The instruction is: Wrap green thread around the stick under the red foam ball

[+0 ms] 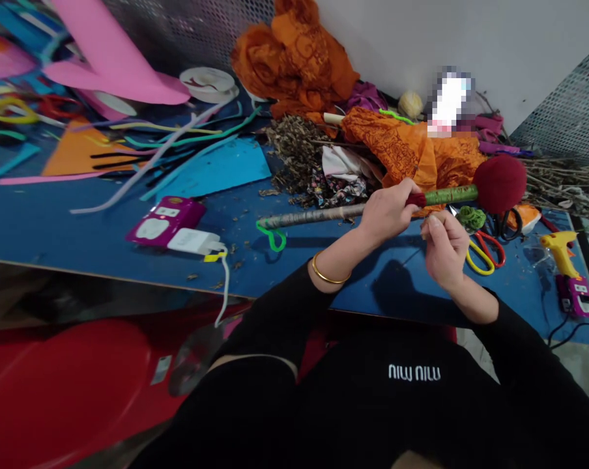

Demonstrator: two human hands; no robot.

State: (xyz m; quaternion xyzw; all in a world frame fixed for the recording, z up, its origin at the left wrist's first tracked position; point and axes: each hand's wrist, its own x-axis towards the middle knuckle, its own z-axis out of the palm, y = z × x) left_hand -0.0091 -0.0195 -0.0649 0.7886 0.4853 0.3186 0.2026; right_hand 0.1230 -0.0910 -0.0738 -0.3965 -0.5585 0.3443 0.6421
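Note:
My left hand (386,210) is closed around a long wrapped stick (318,215), held level just over the blue table. The stick has a grey-brown wrapping on its left part, then a dark red stretch and a green band (451,195). A dark red ball (500,183) forms its right end, and a bright green loop (276,238) hangs at its left end. Just below the red stretch, my right hand (445,247) is pinched shut. Whatever lies between its fingers, if anything, is too small to make out.
Scissors (485,254) lie right of my right hand, and a yellow glue gun (561,251) is farther right. Orange cloth (412,146) and dried plants (299,153) fill the back. On the left are a purple power strip (170,221) and coloured strips (162,150).

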